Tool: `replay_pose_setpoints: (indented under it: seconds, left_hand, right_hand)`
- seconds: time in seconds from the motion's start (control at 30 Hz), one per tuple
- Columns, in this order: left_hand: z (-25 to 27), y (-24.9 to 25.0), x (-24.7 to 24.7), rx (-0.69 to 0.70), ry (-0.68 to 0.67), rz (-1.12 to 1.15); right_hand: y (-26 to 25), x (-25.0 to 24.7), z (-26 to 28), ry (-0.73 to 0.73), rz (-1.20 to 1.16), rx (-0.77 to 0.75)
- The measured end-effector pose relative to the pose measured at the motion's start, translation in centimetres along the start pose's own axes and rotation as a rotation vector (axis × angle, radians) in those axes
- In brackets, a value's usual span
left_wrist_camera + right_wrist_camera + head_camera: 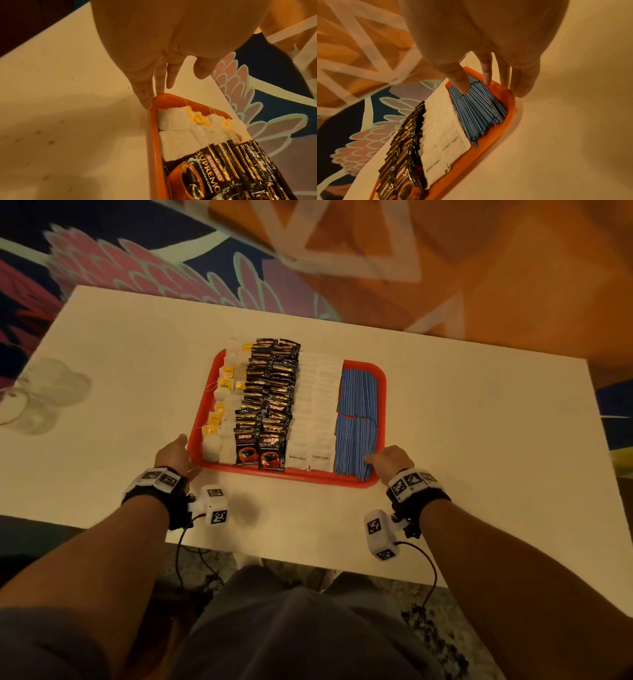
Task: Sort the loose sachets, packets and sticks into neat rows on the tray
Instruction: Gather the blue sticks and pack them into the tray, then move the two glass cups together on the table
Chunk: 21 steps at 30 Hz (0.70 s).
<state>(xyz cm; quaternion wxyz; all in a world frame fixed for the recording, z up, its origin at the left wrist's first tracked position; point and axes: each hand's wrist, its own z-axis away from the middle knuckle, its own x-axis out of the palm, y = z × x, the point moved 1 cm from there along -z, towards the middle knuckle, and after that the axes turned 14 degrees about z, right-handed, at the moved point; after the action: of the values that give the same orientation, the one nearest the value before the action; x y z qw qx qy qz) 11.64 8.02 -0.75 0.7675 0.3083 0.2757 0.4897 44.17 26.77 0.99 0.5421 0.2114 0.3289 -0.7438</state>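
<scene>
A red tray [291,474] lies mid-table with rows running away from me. From left to right they are white tea bags [219,446], black coffee packets [270,405], white brown-sugar sachets [315,412] and blue sticks [356,405]. My left hand [174,453] is at the tray's near-left corner. Its straight fingers [145,100] touch the outside of the rim [154,135] beside the tea bags [180,135]. My right hand [387,460] is at the near-right corner, thumb on the blue sticks [479,108], fingers [522,88] against the rim [488,146]. Neither hand holds anything.
The white table [479,422] has bare surface on both sides of the tray. Some clear glassy items [44,395] sit at its far left edge. Patterned carpet [479,268] lies beyond the far edge. Cables hang from both wrist cameras near the table's front edge.
</scene>
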Motion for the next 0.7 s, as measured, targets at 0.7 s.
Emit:
replay_pose_setpoints:
  seconds: [0.7]
  left_hand:
    - [-10.3,10.3,2.4,-0.082,-0.135,0.085]
  right_hand:
    - [-12.5,0.2,-5.3,0.163,-0.084,0.136]
